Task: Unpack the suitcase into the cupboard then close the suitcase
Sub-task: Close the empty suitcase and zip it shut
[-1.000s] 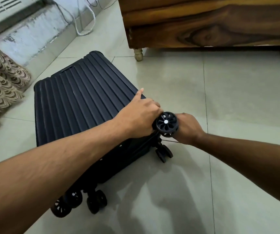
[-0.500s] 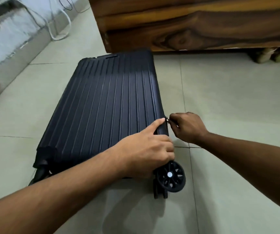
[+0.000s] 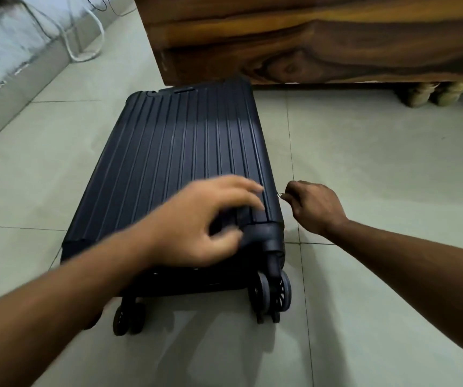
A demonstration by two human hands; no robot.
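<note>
A dark ribbed suitcase (image 3: 180, 169) is laid flat and closed on a tiled floor (image 3: 378, 169), just in front of a wooden cupboard (image 3: 322, 43); its wheels (image 3: 271, 293) are turned toward the viewer. The left hand (image 3: 205, 219), blurred, is spread with loose fingers over the near right corner; a small metal zip pull (image 3: 280, 195) at the right edge is pinched by the right hand (image 3: 315, 206).

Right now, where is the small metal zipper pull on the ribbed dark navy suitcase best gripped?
Pinch the small metal zipper pull by its tab, from the suitcase's right side, as the right hand does; it juts out from the side seam there.
</note>
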